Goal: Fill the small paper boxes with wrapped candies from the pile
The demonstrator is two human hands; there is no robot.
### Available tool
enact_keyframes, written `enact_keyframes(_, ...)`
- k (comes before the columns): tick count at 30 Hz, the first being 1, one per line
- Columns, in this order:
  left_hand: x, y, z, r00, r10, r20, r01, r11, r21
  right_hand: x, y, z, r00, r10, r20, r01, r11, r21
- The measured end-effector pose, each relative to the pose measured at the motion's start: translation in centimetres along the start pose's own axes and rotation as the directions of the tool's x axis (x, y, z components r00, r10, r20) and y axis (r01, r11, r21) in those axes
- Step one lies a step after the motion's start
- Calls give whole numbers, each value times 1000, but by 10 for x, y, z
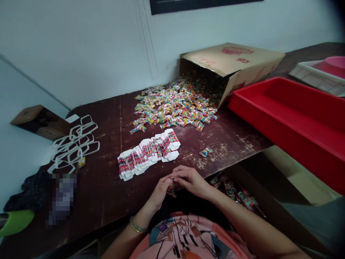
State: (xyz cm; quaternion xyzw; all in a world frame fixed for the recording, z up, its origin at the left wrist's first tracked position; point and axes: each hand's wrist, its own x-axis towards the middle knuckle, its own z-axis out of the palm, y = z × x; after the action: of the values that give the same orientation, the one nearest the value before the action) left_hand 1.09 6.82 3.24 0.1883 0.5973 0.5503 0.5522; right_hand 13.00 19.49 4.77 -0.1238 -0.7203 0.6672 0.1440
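My left hand and my right hand meet at the front edge of the table. Between them they grip a small printed carton, mostly covered by my fingers. Just beyond my hands lies a fanned row of flat printed cartons, red with white flaps. A single clear packet of coloured sweets rests to the right of that row. Farther back, a large pile of similar sweet packets spreads from a cardboard box tipped on its side.
A red tray juts over the table's right side, with a white basket behind. Below the edge, printed packs fill an open box. White loops, a brown box and dark cloth lie left on the brown table.
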Motion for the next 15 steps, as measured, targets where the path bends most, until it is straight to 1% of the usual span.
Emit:
enact_keyframes(1, 1, 0, -2, 1000, -12, 9, 12, 1000, -25, 1, -4, -1, 998, -61, 18, 63, 995, -74)
enact_keyframes(2, 1, -1, -3, 1000, -17, 26, 18, 998, -53, 1, -8, -2, 996, -89, 29, 92, 990, -112)
enact_keyframes(3, 1, 0, -3, 999, -13, 52, 18, 996, -83, 2, -10, -3, 996, -89, 24, 91, 989, -120)
enact_keyframes(5, 0, 1, -4, 992, 5, 125, 13, 990, -140, 5, -11, -7, 999, -46, -24, 43, 993, -109)
enact_keyframes(7, -3, 2, -4, 985, 24, 172, 3, 988, -154, 7, -7, -9, 998, -9, -59, 2, 994, -112)
enact_keyframes(8, -4, 2, -4, 984, 29, 175, -4, 990, -141, 6, -4, -9, 998, -20, -66, 11, 991, -130)
enact_keyframes(9, -5, 2, -4, 985, 22, 173, -1, 992, -122, 5, 0, -8, 996, -56, -68, 45, 985, -164)
enact_keyframes(12, -8, 0, -3, 981, -66, 180, 86, 991, -105, -4, 12, -1, 973, -227, -47, 201, 927, -315)
enact_keyframes(13, -9, -1, -1, 975, -103, 197, 126, 986, -111, -8, 14, 1, 965, -257, -49, 224, 909, -351)
enact_keyframes(14, -10, -2, 1, 968, -130, 214, 157, 981, -115, -14, 15, 0, 964, -260, -59, 222, 904, -366)
enact_keyframes(15, -11, -2, 4, 961, -145, 236, 176, 977, -117, -20, 13, -3, 968, -240, -68, 200, 912, -359)
